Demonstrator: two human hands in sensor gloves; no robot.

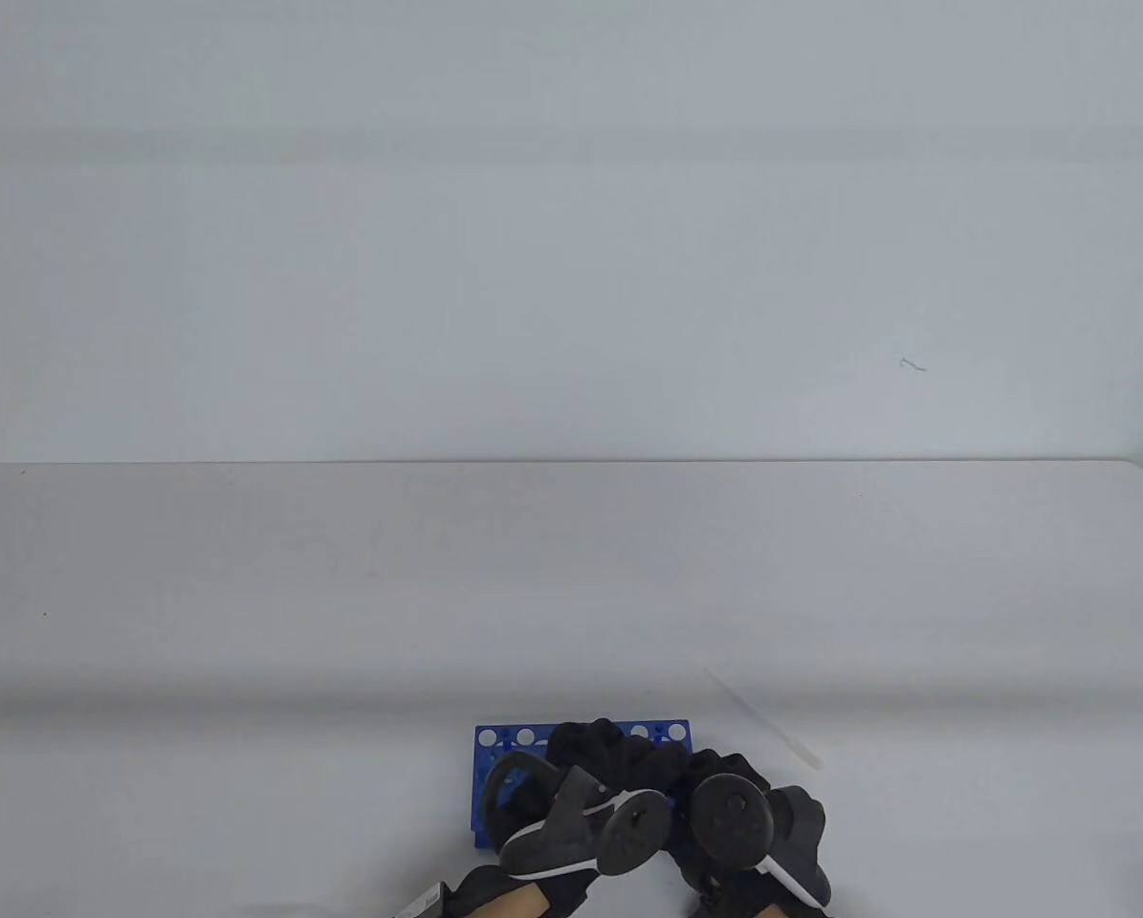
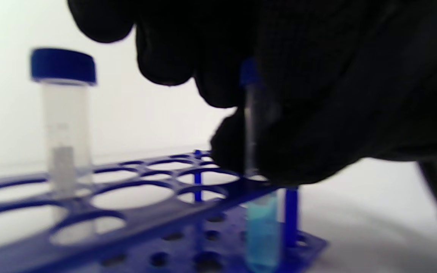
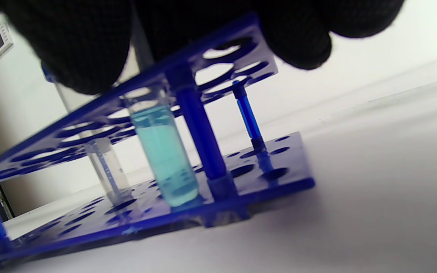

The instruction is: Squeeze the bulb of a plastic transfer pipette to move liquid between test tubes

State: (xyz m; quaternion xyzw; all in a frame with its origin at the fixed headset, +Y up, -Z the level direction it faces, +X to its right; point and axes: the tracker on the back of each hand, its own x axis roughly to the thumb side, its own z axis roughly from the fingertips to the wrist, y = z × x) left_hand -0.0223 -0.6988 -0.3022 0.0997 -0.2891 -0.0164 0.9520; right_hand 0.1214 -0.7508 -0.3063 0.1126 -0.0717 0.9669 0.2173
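Observation:
A blue tube rack (image 1: 491, 765) stands at the table's near edge, with both gloved hands over its right end. A tube of turquoise liquid (image 3: 163, 151) sits in a hole beside the rack's corner post. In the left wrist view this tube (image 2: 262, 231) has black fingers (image 2: 317, 125) curled round it, and its blue cap (image 2: 249, 72) shows between them. My left hand (image 1: 595, 755) and right hand (image 1: 724, 770) meet there, and which fingers belong to which hand is unclear. A clear plastic pipette (image 1: 767, 722) lies on the table, right of the rack, untouched.
A second tube with a blue cap (image 2: 65, 125) stands further along the rack, and its contents are clear (image 3: 108, 170). Most rack holes are empty. The white table (image 1: 341, 593) stretches far beyond the rack to a pale wall.

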